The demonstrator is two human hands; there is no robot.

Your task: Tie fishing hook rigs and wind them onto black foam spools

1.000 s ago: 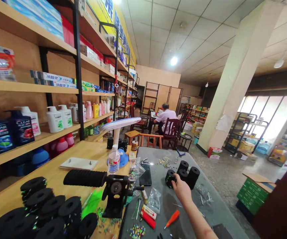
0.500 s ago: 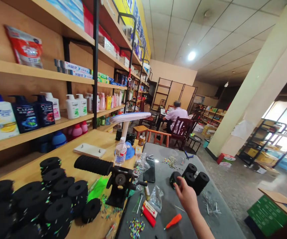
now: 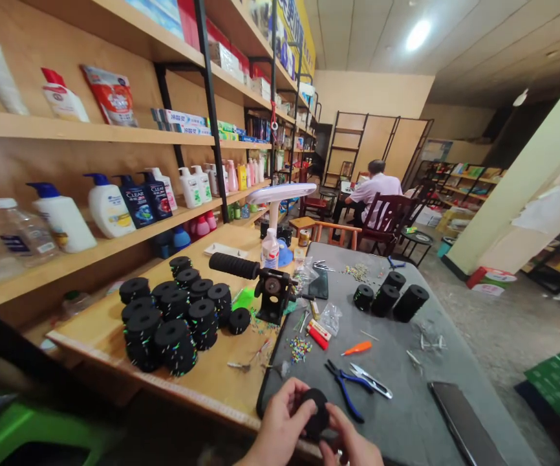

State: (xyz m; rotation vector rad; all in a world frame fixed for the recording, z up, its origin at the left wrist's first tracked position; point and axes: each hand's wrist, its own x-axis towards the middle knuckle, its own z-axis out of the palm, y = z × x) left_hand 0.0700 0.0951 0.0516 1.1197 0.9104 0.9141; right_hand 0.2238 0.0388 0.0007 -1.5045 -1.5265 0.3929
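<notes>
At the front edge of the grey mat, my left hand [image 3: 282,417] grips a round black foam disc [image 3: 319,419], thumb across its face and fingers behind. My right hand [image 3: 350,441] is closed at the disc's right side, fingertips against its edge; anything small between them cannot be made out. Just beyond lie blue-handled pliers [image 3: 346,388] and thread snips [image 3: 372,380]. An orange-handled tool [image 3: 357,348] rests farther up the mat, near a pile of coloured beads [image 3: 300,349].
Stacked black foam discs [image 3: 173,346] crowd the wooden table at left. Black foam rolls [image 3: 410,303] stand on the mat. A black hand-cranked device [image 3: 273,291], a lamp [image 3: 282,191] and a phone [image 3: 464,424] are around. One person [image 3: 377,191] sits farther back.
My right hand has come back from the black foam rolls to the near edge. Both hands are now together at a black foam disc. The view has shifted downward and left.
</notes>
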